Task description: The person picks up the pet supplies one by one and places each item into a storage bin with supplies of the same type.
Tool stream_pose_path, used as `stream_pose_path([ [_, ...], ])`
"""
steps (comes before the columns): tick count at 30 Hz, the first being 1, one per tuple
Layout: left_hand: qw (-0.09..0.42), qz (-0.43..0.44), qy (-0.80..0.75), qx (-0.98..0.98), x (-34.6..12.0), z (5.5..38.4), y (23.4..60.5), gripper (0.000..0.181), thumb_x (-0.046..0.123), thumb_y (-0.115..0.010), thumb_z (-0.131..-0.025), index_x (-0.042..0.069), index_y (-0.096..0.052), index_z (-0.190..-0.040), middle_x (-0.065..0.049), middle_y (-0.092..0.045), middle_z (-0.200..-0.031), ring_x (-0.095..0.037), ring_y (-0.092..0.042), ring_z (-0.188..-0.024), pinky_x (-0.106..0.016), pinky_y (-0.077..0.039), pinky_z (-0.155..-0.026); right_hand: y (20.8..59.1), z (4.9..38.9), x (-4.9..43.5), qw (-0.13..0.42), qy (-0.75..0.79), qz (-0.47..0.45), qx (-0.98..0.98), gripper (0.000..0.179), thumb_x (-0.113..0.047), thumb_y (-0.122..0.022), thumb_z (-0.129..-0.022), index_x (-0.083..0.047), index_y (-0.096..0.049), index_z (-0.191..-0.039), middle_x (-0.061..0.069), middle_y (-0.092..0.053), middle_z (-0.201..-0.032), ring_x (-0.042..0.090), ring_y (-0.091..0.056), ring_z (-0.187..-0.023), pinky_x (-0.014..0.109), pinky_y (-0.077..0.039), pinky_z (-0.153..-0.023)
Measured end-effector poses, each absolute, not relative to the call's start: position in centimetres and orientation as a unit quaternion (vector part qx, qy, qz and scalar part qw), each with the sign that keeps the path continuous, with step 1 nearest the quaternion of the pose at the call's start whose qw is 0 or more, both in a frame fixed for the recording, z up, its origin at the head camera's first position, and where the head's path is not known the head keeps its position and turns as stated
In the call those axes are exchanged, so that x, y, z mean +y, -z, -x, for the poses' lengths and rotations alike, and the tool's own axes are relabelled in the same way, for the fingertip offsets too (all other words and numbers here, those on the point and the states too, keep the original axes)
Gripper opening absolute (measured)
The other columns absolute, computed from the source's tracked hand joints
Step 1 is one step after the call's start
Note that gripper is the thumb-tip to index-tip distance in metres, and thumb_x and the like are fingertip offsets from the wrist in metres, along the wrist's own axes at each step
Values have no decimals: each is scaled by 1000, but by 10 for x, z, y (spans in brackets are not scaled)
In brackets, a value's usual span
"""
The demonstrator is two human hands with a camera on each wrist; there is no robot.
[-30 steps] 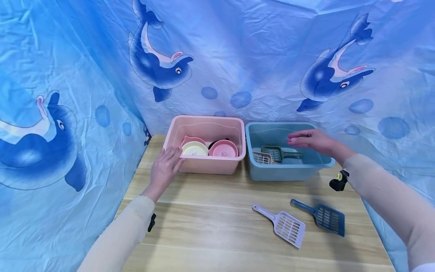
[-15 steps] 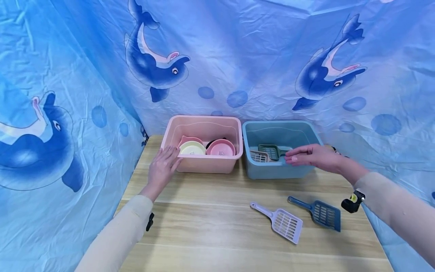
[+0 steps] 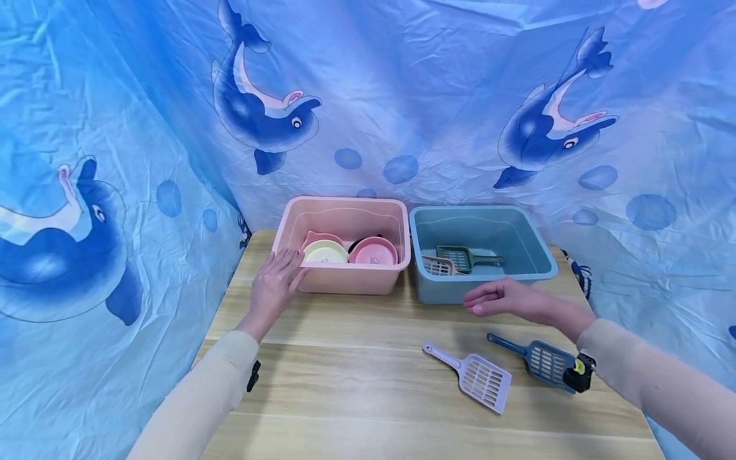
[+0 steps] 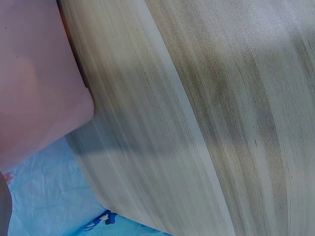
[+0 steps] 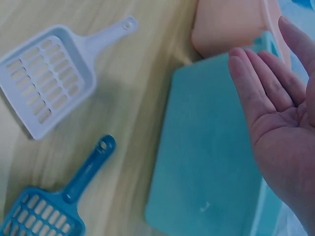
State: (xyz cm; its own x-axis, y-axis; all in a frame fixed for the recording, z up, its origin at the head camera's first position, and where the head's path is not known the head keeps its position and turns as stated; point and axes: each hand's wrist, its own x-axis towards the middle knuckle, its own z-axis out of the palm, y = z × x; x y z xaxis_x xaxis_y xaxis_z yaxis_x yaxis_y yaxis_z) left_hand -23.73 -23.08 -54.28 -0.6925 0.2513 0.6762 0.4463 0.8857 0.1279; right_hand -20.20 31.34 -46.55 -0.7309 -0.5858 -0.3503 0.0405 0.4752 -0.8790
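My left hand (image 3: 275, 282) rests with its fingers over the front left corner of the pink bin (image 3: 351, 280). Inside that bin lie a pale yellow bowl (image 3: 326, 251), a pink bowl (image 3: 374, 251) and others partly hidden behind them. My right hand (image 3: 508, 299) hovers, holding nothing, before the front wall of the blue-green bin (image 3: 437, 291). A green litter scoop (image 3: 460, 257) and a beige litter scoop (image 3: 439, 266) lie within it. On the table, nearer me, are a lilac litter scoop (image 3: 483, 381) and a dark blue litter scoop (image 3: 546, 362), partly covered by the right wrist camera.
Both bins stand side by side at the back of the wooden table (image 3: 345, 383). A blue dolphin-print curtain (image 3: 460, 96) hangs close behind them and along the left side. The table's right edge runs beneath my right forearm.
My right hand has drawn back out of the blue-green bin, over its front rim and toward me, carrying nothing. The left hand has stayed on the pink bin's corner.
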Motion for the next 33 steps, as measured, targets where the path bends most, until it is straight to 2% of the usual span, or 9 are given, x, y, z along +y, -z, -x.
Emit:
stream_pose_path([
  [3,345,196,144,-907,-231,237,542,48,22,-85,-93,8,-71,-137,-18,-68,-138,-42,-67,-129,-60,-44,-119,476,200,307,327,490,175,789,49,-21,-73,-104,4,-62,-145,16,-70,-140,36,-65,-133,31,-58,-105],
  [11,357,203,142,-901,-232,238,544,48,22,-85,-92,7,-72,-136,-20,-69,-136,-43,-67,-128,-61,-45,-118,502,198,300,338,483,165,790,50,-24,-73,-104,1,-62,-146,16,-70,-141,34,-66,-133,47,-55,-111],
  [24,365,210,147,-895,-233,237,547,47,19,-86,-91,5,-73,-134,-21,-69,-135,-44,-68,-126,-63,-46,-116,537,196,284,367,455,161,795,53,-31,-71,-105,1,-61,-146,20,-67,-144,29,-66,-130,53,-52,-113],
  [31,364,207,141,-897,-233,236,547,48,22,-85,-92,6,-73,-136,-20,-69,-136,-44,-68,-126,-61,-45,-117,553,202,280,393,478,146,772,53,-27,-68,-107,7,-58,-146,25,-66,-143,41,-64,-133,53,-53,-113],
  [33,362,205,141,-898,-233,236,546,48,23,-84,-92,6,-73,-135,-20,-69,-136,-44,-68,-126,-61,-45,-118,557,203,280,398,487,142,764,54,-26,-68,-107,9,-57,-146,26,-66,-142,41,-65,-132,52,-54,-112],
])
